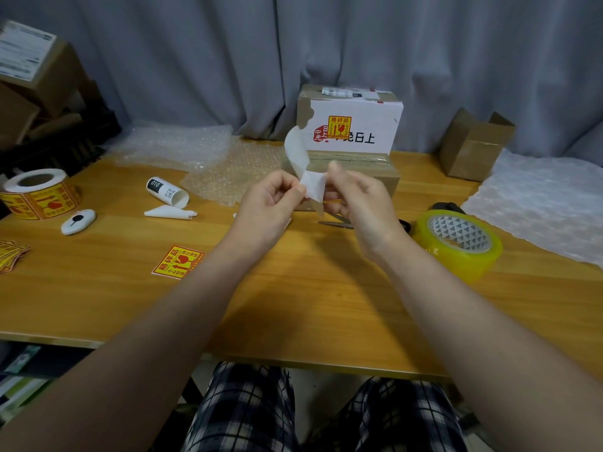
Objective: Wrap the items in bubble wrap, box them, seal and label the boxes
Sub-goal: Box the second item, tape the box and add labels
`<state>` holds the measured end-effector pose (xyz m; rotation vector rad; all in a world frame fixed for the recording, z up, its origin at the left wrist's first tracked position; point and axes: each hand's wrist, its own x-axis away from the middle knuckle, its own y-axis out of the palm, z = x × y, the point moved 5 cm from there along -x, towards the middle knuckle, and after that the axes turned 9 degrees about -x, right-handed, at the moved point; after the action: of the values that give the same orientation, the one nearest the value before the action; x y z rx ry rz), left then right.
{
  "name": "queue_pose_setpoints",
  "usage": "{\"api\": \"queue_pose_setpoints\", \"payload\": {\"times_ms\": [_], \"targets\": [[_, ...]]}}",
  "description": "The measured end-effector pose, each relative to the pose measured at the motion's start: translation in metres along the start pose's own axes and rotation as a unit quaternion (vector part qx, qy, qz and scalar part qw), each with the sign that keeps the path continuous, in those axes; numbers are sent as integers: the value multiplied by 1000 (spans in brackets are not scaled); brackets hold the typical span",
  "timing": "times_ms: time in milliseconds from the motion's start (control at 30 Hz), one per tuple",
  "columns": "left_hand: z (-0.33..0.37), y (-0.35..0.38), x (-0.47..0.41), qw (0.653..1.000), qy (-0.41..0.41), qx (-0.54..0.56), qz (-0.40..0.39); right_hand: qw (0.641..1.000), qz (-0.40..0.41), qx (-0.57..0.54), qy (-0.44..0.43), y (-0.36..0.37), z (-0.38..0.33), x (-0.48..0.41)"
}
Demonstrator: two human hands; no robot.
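Left hand [270, 199] pinches backing [296, 151], strip curling up-left; right hand [360, 203] pinches label [316, 190]; box [390, 177] lies just beyond both, right hand nearer; label likely goes there.

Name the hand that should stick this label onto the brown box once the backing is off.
Probably right. The right hand pinches the label, its yellow edge showing, just before the brown box; the left hand seemingly pinches only the white backing paper.

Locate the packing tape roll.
Head view: the tape roll lies flat on the table, right side, right of the right hand pinching the label backing; scissors to its left, white wrap sheet behind it.
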<state>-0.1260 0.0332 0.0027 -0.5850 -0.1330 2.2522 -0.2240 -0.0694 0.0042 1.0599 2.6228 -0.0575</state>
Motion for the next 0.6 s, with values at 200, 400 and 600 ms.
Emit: {"api": "queue_pose_setpoints", "payload": {"times_ms": [200, 400, 600], "targets": [[-1, -1, -3, 999, 10, -49, -16, 998, 4, 58, -21, -3, 4, -1], [3, -4, -7, 1000, -3, -16, -20, 999, 26, 11, 19, -10, 1, -4], [4, 13, -4, 999, 5, 42, -9, 996, 79, -41, 6, -2, 8, -4]]}}
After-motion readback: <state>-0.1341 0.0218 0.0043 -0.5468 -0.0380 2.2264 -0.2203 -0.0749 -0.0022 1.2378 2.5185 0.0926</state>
